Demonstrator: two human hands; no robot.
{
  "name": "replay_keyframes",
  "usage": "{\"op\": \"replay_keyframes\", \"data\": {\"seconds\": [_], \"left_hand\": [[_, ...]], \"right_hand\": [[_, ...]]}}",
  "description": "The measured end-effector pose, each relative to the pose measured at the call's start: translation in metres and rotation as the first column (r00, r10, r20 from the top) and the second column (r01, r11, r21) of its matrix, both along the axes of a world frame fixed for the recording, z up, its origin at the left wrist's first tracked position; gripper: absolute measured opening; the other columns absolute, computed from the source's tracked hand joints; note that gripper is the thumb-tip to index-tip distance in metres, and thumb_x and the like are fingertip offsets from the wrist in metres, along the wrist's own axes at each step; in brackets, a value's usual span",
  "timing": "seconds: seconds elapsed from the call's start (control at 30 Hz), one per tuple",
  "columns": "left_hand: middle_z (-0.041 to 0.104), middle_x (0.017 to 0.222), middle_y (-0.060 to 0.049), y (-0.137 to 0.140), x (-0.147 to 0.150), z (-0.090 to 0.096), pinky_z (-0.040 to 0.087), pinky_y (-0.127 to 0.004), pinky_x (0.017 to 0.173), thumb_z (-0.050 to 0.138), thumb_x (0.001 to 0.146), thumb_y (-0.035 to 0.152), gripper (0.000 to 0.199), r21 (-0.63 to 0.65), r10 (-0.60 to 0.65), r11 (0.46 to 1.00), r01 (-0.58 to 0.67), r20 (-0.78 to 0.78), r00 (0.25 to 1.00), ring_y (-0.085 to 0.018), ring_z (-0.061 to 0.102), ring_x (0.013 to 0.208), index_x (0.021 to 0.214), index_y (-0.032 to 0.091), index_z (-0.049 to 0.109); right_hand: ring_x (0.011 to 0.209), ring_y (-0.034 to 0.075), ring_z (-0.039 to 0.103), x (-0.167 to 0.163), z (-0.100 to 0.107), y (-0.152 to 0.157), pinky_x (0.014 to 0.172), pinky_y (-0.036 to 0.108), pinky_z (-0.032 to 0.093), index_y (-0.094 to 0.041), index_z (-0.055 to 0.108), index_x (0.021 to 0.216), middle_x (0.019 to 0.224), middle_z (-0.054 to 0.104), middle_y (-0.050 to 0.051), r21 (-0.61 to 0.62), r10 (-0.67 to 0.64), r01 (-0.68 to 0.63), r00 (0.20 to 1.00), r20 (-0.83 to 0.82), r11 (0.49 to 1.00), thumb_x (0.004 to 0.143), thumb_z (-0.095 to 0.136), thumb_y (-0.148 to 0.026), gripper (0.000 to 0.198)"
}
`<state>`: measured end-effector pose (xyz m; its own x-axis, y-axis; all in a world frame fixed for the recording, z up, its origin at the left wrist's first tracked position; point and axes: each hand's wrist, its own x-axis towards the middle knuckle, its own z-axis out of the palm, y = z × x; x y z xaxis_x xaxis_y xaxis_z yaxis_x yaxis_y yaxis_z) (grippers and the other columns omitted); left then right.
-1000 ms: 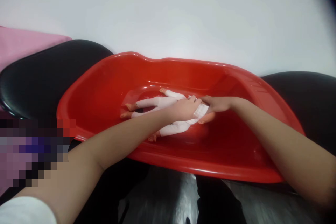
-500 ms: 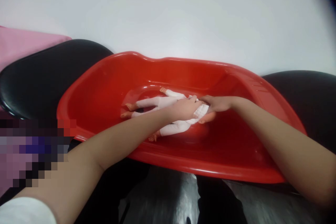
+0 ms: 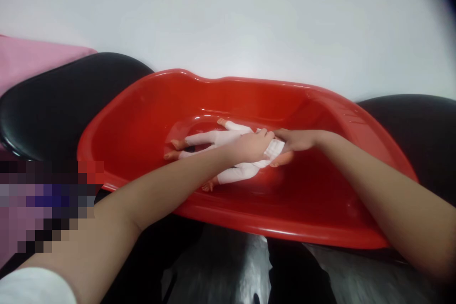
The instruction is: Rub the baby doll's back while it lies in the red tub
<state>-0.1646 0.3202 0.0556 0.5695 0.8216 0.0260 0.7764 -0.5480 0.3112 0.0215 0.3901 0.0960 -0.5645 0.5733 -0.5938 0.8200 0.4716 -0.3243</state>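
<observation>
A baby doll (image 3: pixel 235 175) in white clothes lies on its back in a red baby bath (image 3: pixel 249 230), feet to the left and head to the right. My left hand (image 3: pixel 254 145) reaches over its chest, fingers curled at a piece of white cloth (image 3: pixel 274 150) near the neck. My right hand (image 3: pixel 297 140) comes in from the right, its bent fingers meeting the cloth and the left fingertips. Part of the doll's head (image 3: pixel 283 159) shows below that hand; the rest is covered. Both hands look closed, though their fingertips are partly hidden.
Black chair seats or backs stand left (image 3: pixel 71 99) and right (image 3: pixel 420 133) of the bath. Pink cloth (image 3: pixel 42 59) lies at the far left, and a white surface (image 3: pixel 228 19) rises behind. Dark-clothed legs (image 3: pixel 295 270) and a grey floor (image 3: pixel 228 266) show below.
Hardly anything differs. The left fingers have shifted very slightly to the right over the cloth; the doll and the bath stay in place.
</observation>
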Motion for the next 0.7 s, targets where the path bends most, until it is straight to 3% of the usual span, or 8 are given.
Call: {"op": "replay_keyframes", "data": {"seconds": [0.2, 0.43, 0.7], "left_hand": [[0.055, 0.126, -0.01, 0.0028, 0.0006, -0.0015, 0.038, -0.044, 0.101, 0.054, 0.086, 0.043, 0.054, -0.001, -0.031, 1.0, 0.031, -0.054, 0.998, -0.032, 0.052, 0.114, 0.136, 0.024, 0.044], [0.055, 0.122, -0.013, 0.0016, -0.0015, -0.0028, 0.042, -0.044, 0.095, 0.048, 0.089, 0.039, 0.052, 0.058, -0.057, 0.997, 0.06, -0.061, 0.997, -0.029, 0.055, 0.104, 0.136, 0.017, 0.044], [0.054, 0.126, -0.012, 0.0035, -0.0011, -0.0041, 0.044, -0.043, 0.093, 0.05, 0.087, 0.043, 0.053, 0.035, -0.043, 0.998, 0.046, -0.064, 0.997, -0.03, 0.055, 0.108, 0.135, 0.02, 0.045]], "right_hand": [[0.136, 0.037, 0.038, -0.0028, 0.0028, -0.0033, 0.114, 0.049, 0.035, -0.025, 0.031, 0.149, 0.15, 0.038, 0.009, 0.007, -0.026, 0.026, 1.0, 0.004, 1.0, 0.063, 0.067, -0.061, 0.101], [0.137, 0.037, 0.036, -0.0037, 0.0038, -0.0044, 0.115, 0.047, 0.034, -0.022, 0.031, 0.149, 0.151, 0.036, 0.01, 0.003, -0.044, 0.044, 0.999, 0.024, 0.999, 0.063, 0.068, -0.062, 0.102], [0.136, 0.036, 0.038, -0.0028, 0.0015, -0.0027, 0.113, 0.046, 0.036, -0.022, 0.033, 0.148, 0.151, 0.037, 0.01, 0.016, -0.018, 0.017, 0.999, 0.027, 1.0, 0.065, 0.066, -0.062, 0.098]]}}
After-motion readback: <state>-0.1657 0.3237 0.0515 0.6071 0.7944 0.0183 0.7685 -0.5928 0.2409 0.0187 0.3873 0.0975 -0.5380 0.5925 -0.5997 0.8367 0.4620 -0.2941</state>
